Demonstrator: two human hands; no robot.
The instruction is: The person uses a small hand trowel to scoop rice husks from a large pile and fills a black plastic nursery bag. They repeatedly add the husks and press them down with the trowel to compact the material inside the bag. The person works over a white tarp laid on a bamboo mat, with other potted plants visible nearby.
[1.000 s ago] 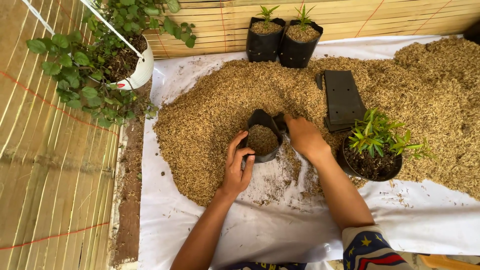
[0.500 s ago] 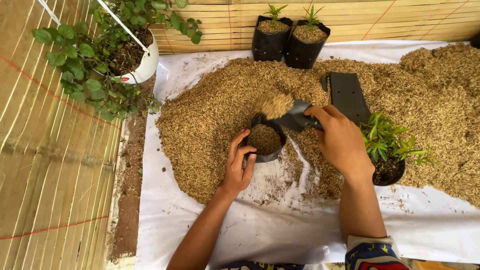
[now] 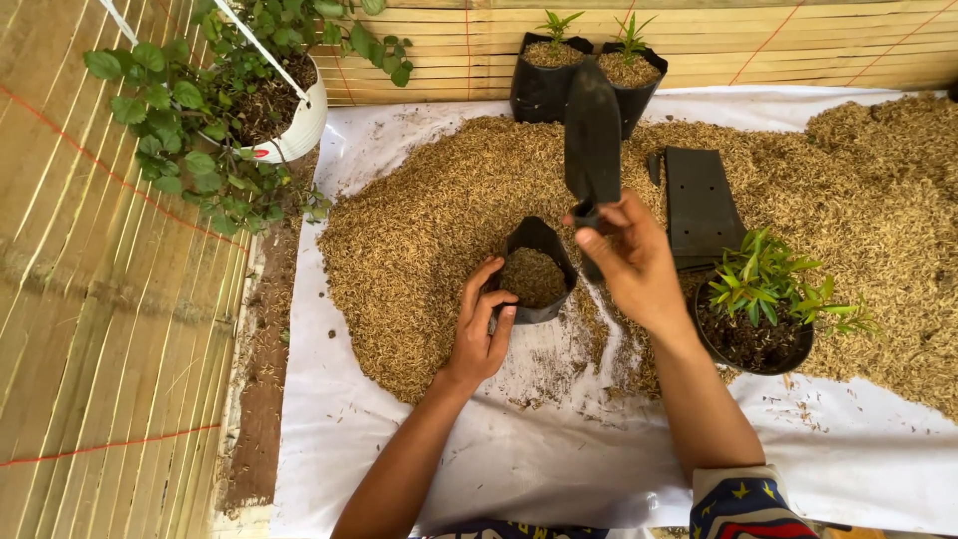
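Trowel raised above the half-filled grow bag

The right hand (image 3: 639,265) clenches the black trowel (image 3: 593,135) upright, blade pointing up, just above the small black grow bag (image 3: 536,271) of rice husk; the left hand (image 3: 481,329) grasps the bag's near side.

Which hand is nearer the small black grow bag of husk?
Left. The left hand grips the grow bag; the right hand holds a black scoop beside it.

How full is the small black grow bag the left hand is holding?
Nearly full. The grow bag stands upright and open, with brown husk mix almost up to its rim; the left hand steadies its side.
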